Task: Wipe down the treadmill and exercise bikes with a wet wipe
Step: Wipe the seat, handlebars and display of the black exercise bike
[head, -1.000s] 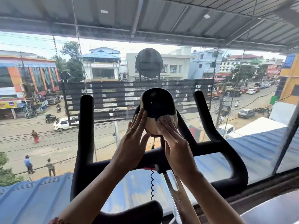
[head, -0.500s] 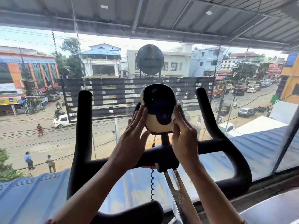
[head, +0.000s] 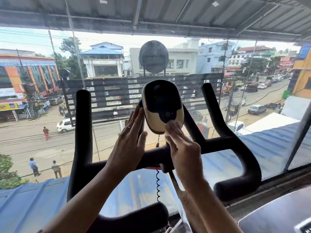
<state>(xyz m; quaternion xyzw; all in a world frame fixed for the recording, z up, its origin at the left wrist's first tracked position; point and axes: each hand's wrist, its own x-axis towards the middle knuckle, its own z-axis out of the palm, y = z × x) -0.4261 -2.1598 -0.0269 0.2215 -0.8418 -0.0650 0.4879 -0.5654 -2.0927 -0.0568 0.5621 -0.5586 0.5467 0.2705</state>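
Note:
The exercise bike's oval console point(head: 161, 101), black with a cream rim, stands on the black handlebar point(head: 223, 140) in front of me. My left hand point(head: 129, 145) lies flat against the console's left side with straight fingers. My right hand point(head: 183, 148) reaches up from below, its straight fingertips pressing on the console's lower front by the round button. A small grey patch point(head: 170, 122) shows at those fingertips; it may be the wipe, but blur keeps me from telling.
Two upright handlebar prongs point(head: 83, 115) flank the console. A coiled cable point(head: 157, 184) hangs below the bar. A glass window point(head: 252, 157) stands just behind the bike, above a street. A grey surface point(head: 277, 214) lies at bottom right.
My right hand has come from the console's right side back onto its lower front. My left hand stays against the left side.

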